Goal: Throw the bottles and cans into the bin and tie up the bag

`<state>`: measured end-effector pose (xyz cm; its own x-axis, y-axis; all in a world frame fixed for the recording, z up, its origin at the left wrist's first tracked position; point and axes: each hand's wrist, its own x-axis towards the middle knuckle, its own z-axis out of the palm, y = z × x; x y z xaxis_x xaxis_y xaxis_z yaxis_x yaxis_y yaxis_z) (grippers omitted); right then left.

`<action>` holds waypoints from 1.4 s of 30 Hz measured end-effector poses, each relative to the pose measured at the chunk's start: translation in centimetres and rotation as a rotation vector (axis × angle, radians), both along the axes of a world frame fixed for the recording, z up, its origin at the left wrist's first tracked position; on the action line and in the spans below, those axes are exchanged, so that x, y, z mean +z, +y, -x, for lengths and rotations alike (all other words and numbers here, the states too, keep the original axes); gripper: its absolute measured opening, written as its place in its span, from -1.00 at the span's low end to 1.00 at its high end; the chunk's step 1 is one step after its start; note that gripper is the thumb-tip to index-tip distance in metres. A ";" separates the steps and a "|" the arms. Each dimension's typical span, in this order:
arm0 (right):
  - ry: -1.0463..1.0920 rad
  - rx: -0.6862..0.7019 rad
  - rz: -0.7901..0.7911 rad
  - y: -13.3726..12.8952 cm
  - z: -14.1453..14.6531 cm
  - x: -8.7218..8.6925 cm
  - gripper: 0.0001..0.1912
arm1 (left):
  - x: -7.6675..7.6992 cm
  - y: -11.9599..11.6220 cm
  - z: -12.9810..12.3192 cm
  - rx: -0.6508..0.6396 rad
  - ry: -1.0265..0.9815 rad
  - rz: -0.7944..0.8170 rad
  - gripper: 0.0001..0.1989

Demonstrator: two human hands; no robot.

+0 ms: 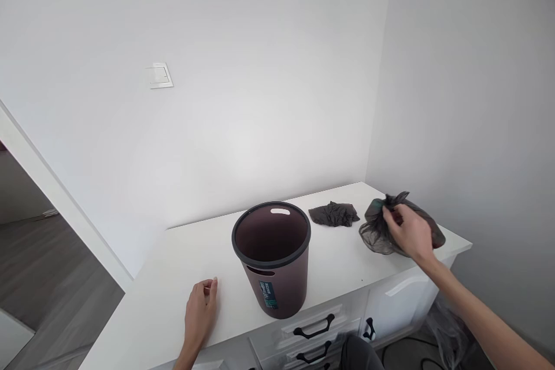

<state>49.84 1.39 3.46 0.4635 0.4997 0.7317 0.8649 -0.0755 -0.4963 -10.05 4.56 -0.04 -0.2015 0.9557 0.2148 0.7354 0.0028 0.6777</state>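
Observation:
A tied dark translucent garbage bag (379, 237) with contents inside is at the right end of the white cabinet top. My right hand (411, 231) pinches its gathered neck. To the left stands an upright purple-brown trash can (284, 286) with a black rim, a handle slot on each side and a label at the front; no liner shows in it. My left hand (202, 306) rests on the cabinet top left of the can, apart from it, fingers loosely curled, thumb a little apart and nothing held. Behind the can, to the right, lies a crumpled dark plastic bag (333, 214).
The white cabinet (173, 266) stands against the walls, with black handles (314, 326) on its front. A light switch (160, 76) is on the back wall. A doorway with grey flooring (56, 266) opens at left. Clear plastic (446, 329) and a black cable lie below right.

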 end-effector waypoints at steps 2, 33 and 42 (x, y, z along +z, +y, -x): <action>-0.034 0.084 0.042 0.7 1.4 -1.8 -0.57 | 0.2 0.0 -0.1 -0.009 0.019 0.005 -0.38; 0.607 0.955 0.353 -1.6 17.6 -8.4 -0.58 | 0.3 -0.2 -0.2 -0.049 0.117 -0.003 -0.46; 0.681 0.913 0.319 -0.9 18.7 -9.5 -0.59 | -0.2 0.0 0.1 -0.049 0.091 0.052 -0.47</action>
<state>31.16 0.50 -6.09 0.0866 0.9632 0.2543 0.2272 0.2295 -0.9464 -10.12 4.54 -0.27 -0.1362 0.9743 0.1796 0.7940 -0.0010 0.6079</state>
